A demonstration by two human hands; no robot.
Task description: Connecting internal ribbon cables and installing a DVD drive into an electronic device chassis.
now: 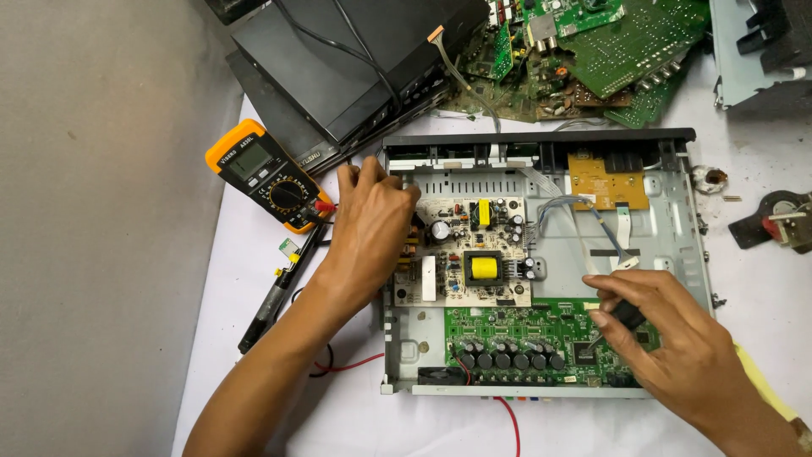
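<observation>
- Nearest the viewer, at the chassis's [677, 211] front right, the right hand [677, 347] pinches a black probe [628, 315] between thumb and fingers; its tip touches the green board [524, 326] beside a dark square chip [585, 353].
- Along that board's front edge stands a row of black capacitors [507, 355]; a red wire [507, 419] runs out from under the chassis front.
- At the chassis's left wall, the left hand [368, 224] rests with fingers curled down at the pale power board's [461, 254] left edge; whether it holds anything cannot be told.
- On that board sits a yellow transformer [483, 268].
- Left of the chassis lie a black pen-like tool [275, 300] and an orange multimeter [266, 173].
- Behind the chassis are black casings [338, 59] and a heap of green boards [609, 51].
</observation>
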